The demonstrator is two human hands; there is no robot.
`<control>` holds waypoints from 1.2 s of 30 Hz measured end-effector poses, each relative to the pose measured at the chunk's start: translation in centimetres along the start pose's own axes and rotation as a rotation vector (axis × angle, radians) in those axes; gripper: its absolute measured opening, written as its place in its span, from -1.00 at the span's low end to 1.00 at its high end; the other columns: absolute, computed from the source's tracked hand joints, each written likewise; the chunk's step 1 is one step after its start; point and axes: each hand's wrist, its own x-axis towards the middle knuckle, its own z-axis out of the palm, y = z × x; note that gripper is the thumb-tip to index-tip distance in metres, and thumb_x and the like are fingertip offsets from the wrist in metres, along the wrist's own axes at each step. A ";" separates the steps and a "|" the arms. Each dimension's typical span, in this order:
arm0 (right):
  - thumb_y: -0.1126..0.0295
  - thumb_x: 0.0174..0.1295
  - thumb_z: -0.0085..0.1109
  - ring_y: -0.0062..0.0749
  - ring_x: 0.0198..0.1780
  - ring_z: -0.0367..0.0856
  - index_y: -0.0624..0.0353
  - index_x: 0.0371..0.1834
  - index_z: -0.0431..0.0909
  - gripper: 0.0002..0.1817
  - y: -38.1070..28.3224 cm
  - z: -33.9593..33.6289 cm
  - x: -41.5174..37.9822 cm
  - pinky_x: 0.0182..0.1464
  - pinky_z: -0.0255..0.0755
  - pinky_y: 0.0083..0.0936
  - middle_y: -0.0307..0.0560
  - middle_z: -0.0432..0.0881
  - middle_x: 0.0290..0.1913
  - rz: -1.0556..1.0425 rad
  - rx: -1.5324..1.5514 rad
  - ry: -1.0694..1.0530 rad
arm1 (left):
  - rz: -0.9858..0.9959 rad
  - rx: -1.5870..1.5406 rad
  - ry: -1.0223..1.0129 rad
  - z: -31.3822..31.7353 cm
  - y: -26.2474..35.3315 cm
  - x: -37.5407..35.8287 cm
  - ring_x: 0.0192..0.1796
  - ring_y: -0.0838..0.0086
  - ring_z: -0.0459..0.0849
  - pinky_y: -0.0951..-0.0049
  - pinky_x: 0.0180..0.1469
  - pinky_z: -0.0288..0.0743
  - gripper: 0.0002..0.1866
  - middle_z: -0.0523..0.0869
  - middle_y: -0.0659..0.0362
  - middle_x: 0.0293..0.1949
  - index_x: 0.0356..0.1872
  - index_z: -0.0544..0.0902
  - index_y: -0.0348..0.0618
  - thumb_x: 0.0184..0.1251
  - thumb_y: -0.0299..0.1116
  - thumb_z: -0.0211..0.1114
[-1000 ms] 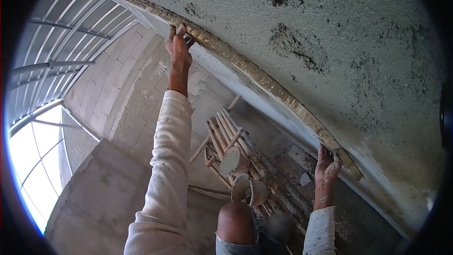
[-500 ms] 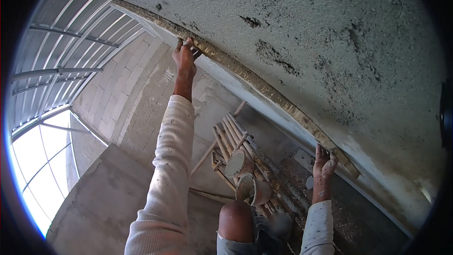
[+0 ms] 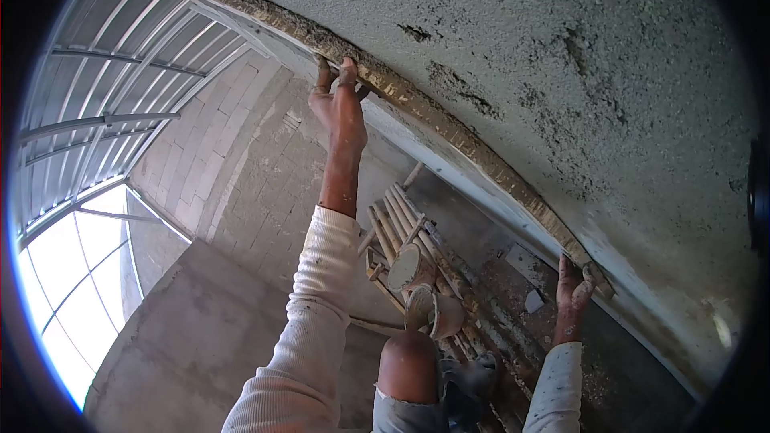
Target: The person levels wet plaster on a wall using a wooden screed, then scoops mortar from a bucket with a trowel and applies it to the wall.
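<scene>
A long, mortar-caked plasterer's straightedge (image 3: 453, 130) lies against a rough, wet plastered wall (image 3: 529, 48). It slants from the upper left to the lower right of the view. My left hand (image 3: 340, 108) grips its lower edge left of the middle, fingers and thumb closed on it. Near the lower right end, my right hand (image 3: 573, 290) has its fingers closed on the same straightedge. Dark rough pits and patches mark the plaster above it. Both sleeves are white and spattered.
Below is a scaffold platform of wooden poles (image 3: 405, 220). It carries a mortar-coated bucket (image 3: 411, 267) and a second bucket (image 3: 446, 317) near my bent knee (image 3: 407, 365). A block wall (image 3: 257, 136), a metal roof (image 3: 104, 72) and a bright window opening (image 3: 76, 281) are to the left.
The straightedge's upper end now reaches farther up and left in the view. Both hands appear farther right, still on it. The view itself has shifted slightly.
</scene>
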 end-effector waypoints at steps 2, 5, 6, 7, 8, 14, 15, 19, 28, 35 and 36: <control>0.50 0.41 0.18 0.16 0.56 0.51 0.40 0.54 0.40 -0.39 -1.4 -0.6 0.0 0.67 0.40 0.17 0.25 0.53 0.52 -0.010 -0.021 0.020 | 0.026 -0.035 -0.027 1.0 1.5 -2.1 0.20 0.31 0.78 0.20 0.12 0.80 -0.21 0.78 -0.13 0.18 0.66 0.28 -0.51 0.61 -0.32 0.44; 0.50 0.31 0.24 0.09 0.55 0.53 0.35 0.51 0.46 -0.36 -3.4 -1.1 -0.8 0.66 0.42 0.16 0.19 0.57 0.50 -0.022 -0.026 0.009 | 0.154 0.074 0.025 1.8 1.9 -3.9 0.10 0.44 0.76 0.21 0.14 0.79 -0.27 0.78 -0.07 0.11 0.62 0.36 -0.52 0.60 -0.36 0.45; 0.50 0.31 0.26 0.07 0.55 0.54 0.32 0.51 0.47 -0.36 -3.9 -2.0 -0.5 0.66 0.41 0.17 0.16 0.60 0.48 -0.020 -0.022 -0.017 | 0.162 0.043 0.010 2.2 1.8 -4.8 0.13 0.39 0.76 0.20 0.12 0.80 -0.22 0.76 -0.09 0.16 0.64 0.32 -0.50 0.58 -0.33 0.47; 0.49 0.31 0.28 0.06 0.54 0.54 0.28 0.50 0.49 -0.37 -5.0 -3.0 -0.4 0.66 0.39 0.18 0.14 0.62 0.46 -0.042 -0.027 -0.028 | 0.146 0.001 -0.018 2.7 2.8 -6.1 0.16 0.34 0.76 0.18 0.10 0.80 -0.17 0.75 -0.11 0.21 0.66 0.28 -0.48 0.56 -0.30 0.48; 0.47 0.32 0.30 0.04 0.55 0.54 0.25 0.50 0.50 -0.37 -6.0 -4.0 -0.5 0.66 0.38 0.19 0.12 0.64 0.45 -0.045 -0.028 -0.057 | 0.103 -0.046 -0.054 3.6 3.5 -8.0 0.18 0.30 0.77 0.17 0.08 0.80 -0.12 0.73 -0.13 0.25 0.69 0.23 -0.46 0.55 -0.27 0.50; 0.35 0.36 0.39 0.02 0.52 0.58 0.15 0.51 0.49 -0.36 -10.8 -5.7 -1.3 0.60 0.46 0.18 0.08 0.61 0.50 -0.128 -0.052 0.033 | 0.133 0.028 -0.049 7.9 7.7 -16.0 0.34 0.07 0.76 0.03 0.32 0.75 -0.06 0.70 -0.29 0.35 0.70 0.17 -0.47 0.52 -0.23 0.50; 0.33 0.34 0.40 0.00 0.50 0.60 0.15 0.49 0.50 -0.37 -12.0 -5.8 -2.0 0.56 0.51 0.15 0.08 0.64 0.47 -0.151 -0.065 0.041 | 0.129 0.032 -0.048 8.5 8.1 -17.0 0.36 0.04 0.76 -0.02 0.32 0.77 -0.10 0.70 -0.32 0.34 0.68 0.21 -0.47 0.52 -0.24 0.49; 0.26 0.30 0.40 -0.04 0.36 0.70 0.16 0.43 0.57 -0.39 -15.6 -6.8 -3.1 0.22 0.74 0.01 0.05 0.74 0.33 -0.239 -0.145 -0.010 | 0.149 -0.042 -0.068 10.4 9.8 -20.7 0.34 -0.02 0.78 -0.05 0.28 0.81 -0.14 0.65 -0.36 0.38 0.65 0.29 -0.44 0.50 -0.23 0.50; 0.20 0.42 0.25 -0.03 0.07 0.81 0.24 0.29 0.67 -0.52 -30.8 -10.9 -7.3 -0.21 0.65 -0.15 0.05 0.83 0.17 -0.397 -0.268 0.080 | 0.227 -0.230 -0.266 9.7 10.3 -28.9 0.20 0.11 0.84 0.04 0.28 0.82 -0.36 0.72 -0.27 0.29 0.50 0.50 -0.41 0.53 -0.26 0.41; 0.15 0.44 0.33 -0.16 -0.03 0.87 0.11 -0.01 0.78 -0.72 -32.2 -11.0 -11.5 -0.18 0.79 -0.17 -0.06 0.89 -0.04 -0.451 -0.396 -0.033 | 0.053 -0.564 -0.389 5.9 7.2 -29.4 0.20 0.27 0.82 0.16 0.27 0.83 -0.47 0.74 -0.14 0.27 0.47 0.49 -0.42 0.60 -0.36 0.28; 0.13 0.45 0.33 -0.19 -0.05 0.87 0.08 -0.05 0.78 -0.73 -30.8 -10.0 -11.9 -0.25 0.78 -0.22 -0.11 0.89 -0.05 -0.444 -0.407 0.053 | 0.027 -0.726 -0.431 5.0 7.0 -28.6 0.20 0.29 0.82 0.17 0.27 0.83 -0.49 0.74 -0.12 0.27 0.46 0.49 -0.42 0.61 -0.38 0.26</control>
